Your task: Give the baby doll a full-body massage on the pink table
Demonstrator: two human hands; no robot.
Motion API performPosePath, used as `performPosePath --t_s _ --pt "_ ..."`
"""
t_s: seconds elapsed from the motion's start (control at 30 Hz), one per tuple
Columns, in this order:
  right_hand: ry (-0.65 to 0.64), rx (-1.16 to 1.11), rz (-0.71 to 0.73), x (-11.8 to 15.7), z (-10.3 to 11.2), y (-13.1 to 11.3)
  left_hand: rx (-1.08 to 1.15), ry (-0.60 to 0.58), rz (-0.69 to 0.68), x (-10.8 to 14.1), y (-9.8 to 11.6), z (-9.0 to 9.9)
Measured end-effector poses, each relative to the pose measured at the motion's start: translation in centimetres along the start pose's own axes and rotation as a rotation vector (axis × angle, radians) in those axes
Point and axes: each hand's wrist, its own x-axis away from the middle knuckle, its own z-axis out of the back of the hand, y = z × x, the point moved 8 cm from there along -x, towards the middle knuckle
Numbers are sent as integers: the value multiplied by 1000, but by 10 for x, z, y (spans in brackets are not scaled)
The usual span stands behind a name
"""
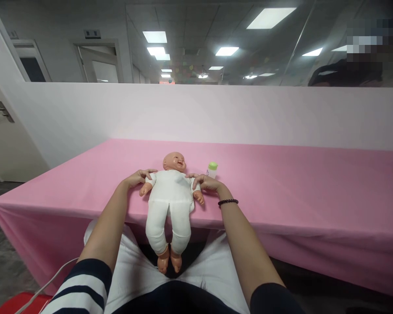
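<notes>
A baby doll (170,187) with a white cloth body lies face up, its head toward the wall and its legs hanging over the table's front edge. My left hand (138,178) grips the doll at the shoulder and upper arm on the left side. On the other side my right hand (207,182), with a dark beaded bracelet on its wrist, has its fingers round the doll's other upper arm. Just behind my right hand stands a small clear bottle (212,170) with a green cap. The undersides of both grips are hidden.
A pink cloth (298,187) covers the table and drapes down its front. Behind it rises a white wall (249,113) with a glass panel above. A door (9,131) is at the left. My legs are under the table edge; a white cable runs at lower left.
</notes>
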Motion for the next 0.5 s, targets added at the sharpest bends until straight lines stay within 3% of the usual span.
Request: performPosePath --t_s 0.17,0.3,0.5 --pt "75 -214 68 2 4 -10 106 106 44 -1 -9 10" --pt "219 -403 89 5 10 -14 165 181 -43 -4 -8 18" --pt "517 -435 59 3 30 -2 -37 284 -101 -4 -1 20"
